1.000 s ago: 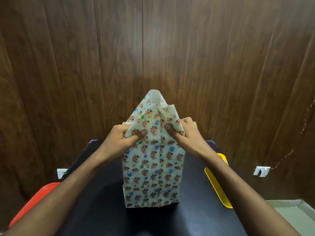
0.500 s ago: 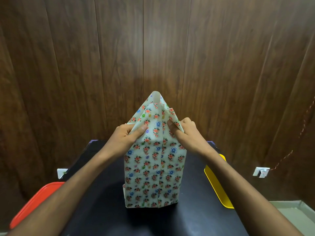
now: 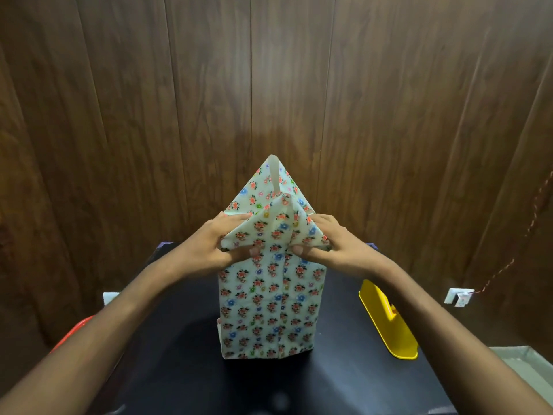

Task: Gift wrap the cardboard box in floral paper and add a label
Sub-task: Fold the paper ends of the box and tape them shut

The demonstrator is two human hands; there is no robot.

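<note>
Dark wood panel wall fills the whole background, and below it there's a black table. Standing upright in the middle of the table is the box, fully covered in floral paper, with the paper's top end folded up into a tall point. Yellow tray sits off to the right edge, red tray peeks out on the left. Left hand pinches the left top flap, thumb in front, fingers behind. Right hand does the same on the right flap.
</note>
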